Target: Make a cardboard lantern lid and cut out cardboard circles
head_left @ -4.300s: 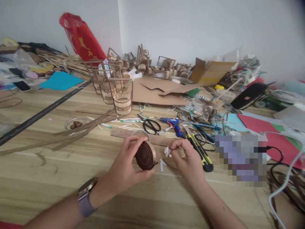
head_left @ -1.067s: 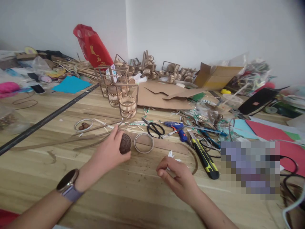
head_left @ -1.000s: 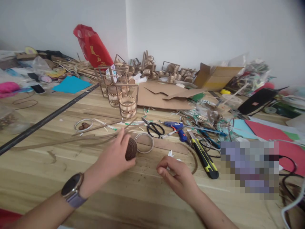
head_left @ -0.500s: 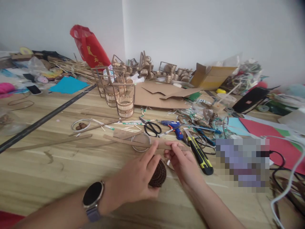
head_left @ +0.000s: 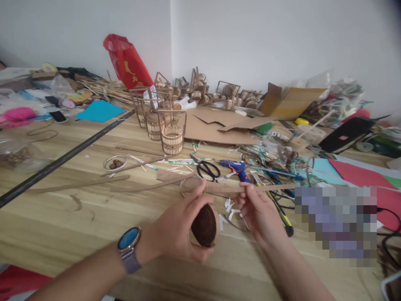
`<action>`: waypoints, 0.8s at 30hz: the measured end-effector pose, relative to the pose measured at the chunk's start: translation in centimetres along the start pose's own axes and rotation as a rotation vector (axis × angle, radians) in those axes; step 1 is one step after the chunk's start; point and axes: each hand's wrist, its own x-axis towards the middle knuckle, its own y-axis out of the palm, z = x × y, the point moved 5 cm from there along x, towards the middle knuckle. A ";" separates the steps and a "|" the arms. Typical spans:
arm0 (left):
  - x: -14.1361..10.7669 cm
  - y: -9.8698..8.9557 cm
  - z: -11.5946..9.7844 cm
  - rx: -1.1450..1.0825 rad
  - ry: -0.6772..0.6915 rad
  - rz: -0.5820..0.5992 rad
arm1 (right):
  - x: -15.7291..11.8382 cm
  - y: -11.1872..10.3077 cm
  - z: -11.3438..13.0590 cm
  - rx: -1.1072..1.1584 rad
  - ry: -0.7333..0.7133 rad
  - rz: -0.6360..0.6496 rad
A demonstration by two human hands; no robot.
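Clock directions are taken from the brown coil, which sits just left of centre, low in the view. At half past nine, a clear plastic bag is cut off by the frame, its contents hard to make out. At eleven, the left hand hides most of a pale ring. At three, the right hand covers part of the yellow-and-black utility knife, and beyond it a pixelated patch blots out the tabletop.

Around lie brown balls inside a ring at ten, a slatted miniature bucket at eleven, black-handled scissors at twelve and a blue glue gun at one. The thin brown strip crosses in front of the knife.

The left hand clasps the coil between thumb and fingers; whether it also touches the strip cannot be told. The right hand pinches the strip between thumb and forefinger.

Half a second ago the watch face was dark; now it glows blue. The coil shows more of its pale outer side, and the strip now juts well past the right hand.
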 end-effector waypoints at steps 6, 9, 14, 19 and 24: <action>-0.3 1.7 -1.0 -0.114 0.108 0.195 | -2.8 2.5 -3.5 -0.027 0.261 0.190; -0.3 0.9 -0.6 -0.222 0.051 0.181 | -2.2 1.9 -2.6 -0.066 0.185 0.145; -0.2 -0.2 0.2 -0.315 -0.238 0.168 | -0.7 0.4 1.6 -0.579 -0.295 0.046; 0.1 1.2 0.4 -0.407 -0.415 0.325 | -2.0 2.1 1.0 -0.815 -0.304 0.295; 0.3 1.5 0.2 -0.458 -0.372 0.263 | -2.7 2.6 -1.2 -0.674 -0.060 0.367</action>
